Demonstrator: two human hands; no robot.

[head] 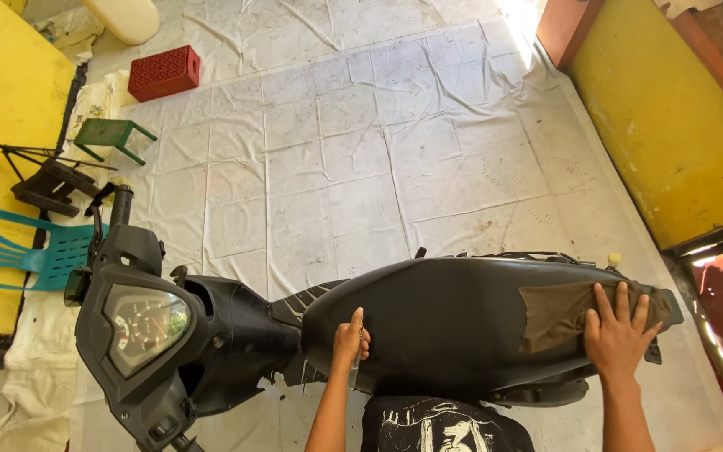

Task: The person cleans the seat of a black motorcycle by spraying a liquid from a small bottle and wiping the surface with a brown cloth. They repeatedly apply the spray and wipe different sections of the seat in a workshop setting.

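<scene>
Nearest the camera, the left hand is closed in a fist around a slim tool, probably a blade or scraper, its kind unclear, held at the front edge of the black scooter seat. The right hand lies flat with fingers spread wide, pressing a brown rag or patch on the seat's rear end. The seat's long axis runs left to right between both hands; the left hand sits at its front, the right at its tail. Beyond lie the instrument cluster, white floor sheeting, a green stool and a red crate.
</scene>
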